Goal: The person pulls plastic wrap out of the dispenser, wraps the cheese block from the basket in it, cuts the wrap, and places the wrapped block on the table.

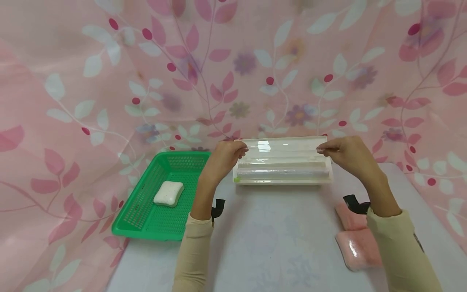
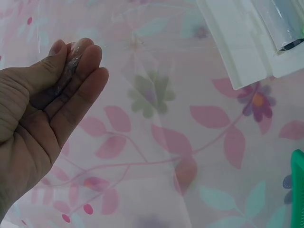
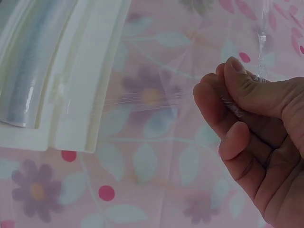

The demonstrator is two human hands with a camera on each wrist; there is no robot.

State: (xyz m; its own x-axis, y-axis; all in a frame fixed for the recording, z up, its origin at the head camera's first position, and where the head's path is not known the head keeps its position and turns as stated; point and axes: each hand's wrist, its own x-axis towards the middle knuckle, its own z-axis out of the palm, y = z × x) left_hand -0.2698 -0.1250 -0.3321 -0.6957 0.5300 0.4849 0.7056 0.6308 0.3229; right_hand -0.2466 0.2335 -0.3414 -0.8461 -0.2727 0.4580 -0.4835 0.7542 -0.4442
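Observation:
At the back of the table lies an open white cling film dispenser (image 1: 283,182) with a clear roll (image 1: 282,172) inside. A sheet of cling film (image 1: 263,146) is drawn up from it and stretched between both hands. My left hand (image 1: 223,159) pinches the film's left side; in the left wrist view, bunched film (image 2: 71,66) sits between thumb and fingers. Over the dispenser's right end, my right hand (image 1: 348,156) pinches the other side. Fine stretch lines run from the dispenser to its fingertips in the right wrist view, where crumpled film (image 3: 232,107) shows in the grip.
To the left stands a green basket (image 1: 153,234) with a white pillow-shaped bar (image 1: 169,193) in it. Two shiny pink blocks (image 1: 359,248) lie at the right, partly behind the right forearm. A flowered pink curtain (image 1: 233,81) hangs behind the white table (image 1: 270,243).

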